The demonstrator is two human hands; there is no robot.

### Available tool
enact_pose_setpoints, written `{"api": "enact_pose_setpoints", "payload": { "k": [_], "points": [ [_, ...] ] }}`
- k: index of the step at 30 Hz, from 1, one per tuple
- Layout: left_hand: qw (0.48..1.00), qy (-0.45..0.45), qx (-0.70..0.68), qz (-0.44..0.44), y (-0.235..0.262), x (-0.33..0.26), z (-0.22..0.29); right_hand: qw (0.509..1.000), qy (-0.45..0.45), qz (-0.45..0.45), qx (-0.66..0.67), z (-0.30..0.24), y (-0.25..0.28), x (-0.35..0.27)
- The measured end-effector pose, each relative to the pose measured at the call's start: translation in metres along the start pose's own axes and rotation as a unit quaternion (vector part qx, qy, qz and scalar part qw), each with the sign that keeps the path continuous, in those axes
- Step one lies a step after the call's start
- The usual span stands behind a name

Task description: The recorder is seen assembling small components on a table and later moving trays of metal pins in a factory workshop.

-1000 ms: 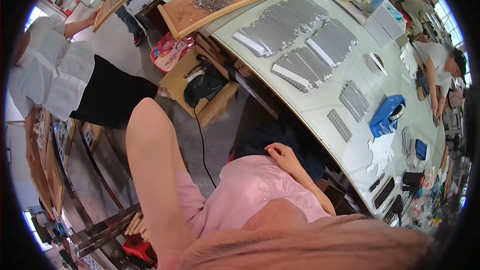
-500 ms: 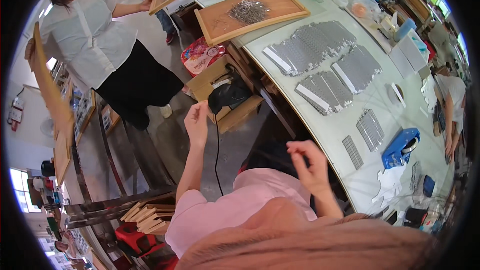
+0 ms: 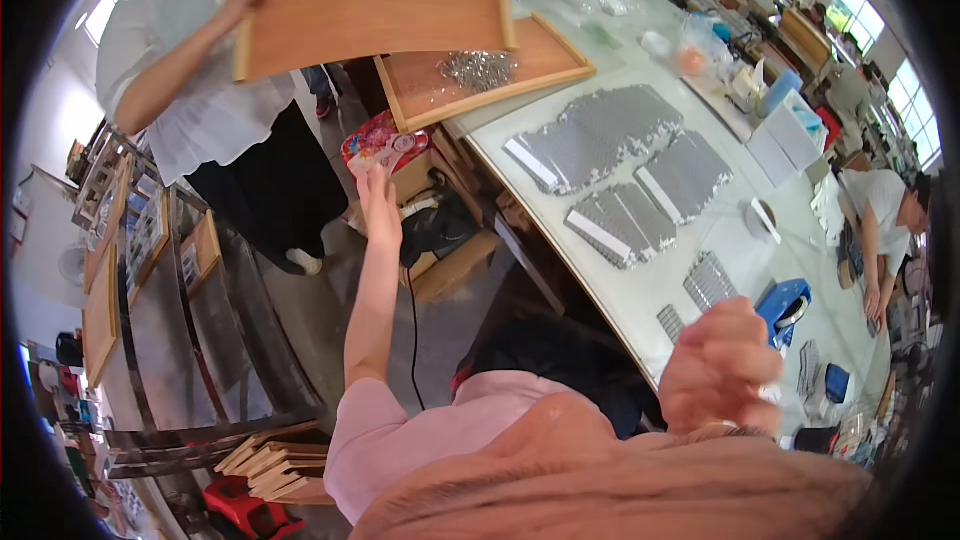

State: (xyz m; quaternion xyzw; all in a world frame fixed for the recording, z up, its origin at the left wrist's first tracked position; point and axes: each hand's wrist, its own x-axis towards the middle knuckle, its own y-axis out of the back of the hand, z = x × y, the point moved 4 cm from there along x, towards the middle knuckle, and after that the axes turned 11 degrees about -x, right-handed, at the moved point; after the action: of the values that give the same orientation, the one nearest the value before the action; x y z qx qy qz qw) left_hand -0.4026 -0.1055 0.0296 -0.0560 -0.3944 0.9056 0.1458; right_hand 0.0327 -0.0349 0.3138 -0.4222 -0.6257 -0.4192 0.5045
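My left hand (image 3: 377, 204) reaches forward with its fingers stretched out and nothing in them. It is over the near side of a shiny red patterned package (image 3: 388, 145), beside an open cardboard box (image 3: 452, 278) with a black bag-like thing (image 3: 445, 230) in it. Whether the fingertips touch the package, I cannot tell. Raised close to the camera, my right hand (image 3: 722, 368) is curled into a loose fist, somewhat blurred, with nothing showing in it. Behind it on the glass-topped table (image 3: 600, 290) lie rows of small grey metallic pieces (image 3: 620, 130) and a blue tape dispenser (image 3: 783, 310).
A person in white holds a wood-framed board (image 3: 375, 10) up at the far left. It partly covers another framed tray (image 3: 560, 60) with a pile of thin metal bits (image 3: 478, 70). Metal racks (image 3: 225, 330) and stacked wooden frames (image 3: 280, 465) stand at my left.
My left hand has moved forward, its fingers straightening. My right hand has risen toward the camera and to the right, curling. The other person has swung a framed board across the tray.
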Motion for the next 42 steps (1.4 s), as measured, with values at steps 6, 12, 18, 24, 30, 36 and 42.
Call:
{"api": "enact_pose_setpoints", "payload": {
  "k": [6, 12, 18, 24, 30, 36, 42],
  "points": [
    [0.984, 0.096, -0.135, -0.070, -0.073, 0.114, -0.030, 0.980, -0.164, -0.115, -0.011, 0.072, -0.031, 0.000],
    [0.956, 0.177, -0.232, 0.022, -0.096, 0.183, -0.080, 0.939, -0.282, -0.165, -0.104, 0.117, -0.016, -0.035],
    [0.974, 0.129, -0.144, 0.119, -0.081, 0.207, -0.096, 0.899, -0.339, -0.207, -0.186, 0.138, 0.010, -0.064],
    [0.963, 0.106, -0.191, 0.155, -0.121, 0.197, -0.089, 0.902, -0.349, -0.189, -0.170, 0.153, 0.007, -0.078],
    [0.960, 0.097, -0.208, 0.163, -0.128, 0.186, -0.084, 0.894, -0.373, -0.191, -0.160, 0.167, 0.013, -0.095],
    [0.949, 0.182, -0.222, 0.133, -0.122, 0.144, -0.066, 0.855, -0.489, -0.166, -0.037, 0.226, 0.014, -0.115],
    [0.941, 0.250, -0.221, 0.062, -0.148, 0.064, -0.058, 0.684, -0.666, -0.006, 0.298, 0.297, 0.050, -0.092]
  ]
}}
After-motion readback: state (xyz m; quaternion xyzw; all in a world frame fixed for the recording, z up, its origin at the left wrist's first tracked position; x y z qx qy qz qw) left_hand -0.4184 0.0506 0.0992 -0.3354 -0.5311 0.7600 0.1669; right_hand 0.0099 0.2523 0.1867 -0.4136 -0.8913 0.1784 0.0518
